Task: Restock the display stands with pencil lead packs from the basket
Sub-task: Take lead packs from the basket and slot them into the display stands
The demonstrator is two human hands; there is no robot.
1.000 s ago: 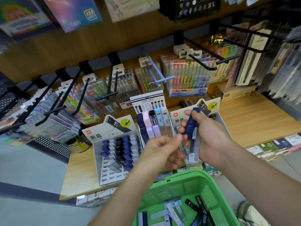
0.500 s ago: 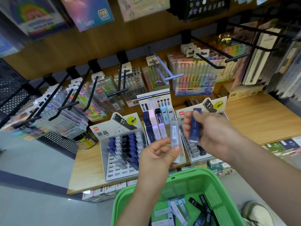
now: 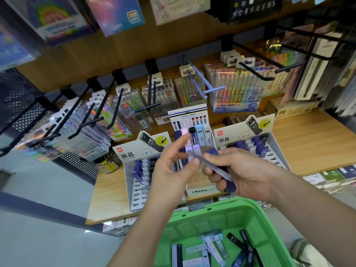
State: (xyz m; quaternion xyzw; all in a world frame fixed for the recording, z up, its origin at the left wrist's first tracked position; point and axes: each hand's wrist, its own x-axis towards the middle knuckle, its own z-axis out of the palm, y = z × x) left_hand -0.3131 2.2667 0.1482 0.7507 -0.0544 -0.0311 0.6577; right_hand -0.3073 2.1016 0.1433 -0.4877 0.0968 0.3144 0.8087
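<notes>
Both hands crowd in just above the green basket [image 3: 217,209], ribbed plastic with slotted walls, its near side cut off by the frame. The right hand [image 3: 248,170] curls round a dark blue lead pack [image 3: 230,186], mostly buried in the palm, and clamps a slim, frosted pale lead pack [image 3: 217,168] across it. The left hand [image 3: 171,170] is spread and blurred, fingers nearly straight, with its thumb tip touching the pale pack's end. Beyond the basket, the middle display stand [image 3: 189,116] is half hidden behind the hands. Flat loose packs [image 3: 215,247] lie inside the basket.
</notes>
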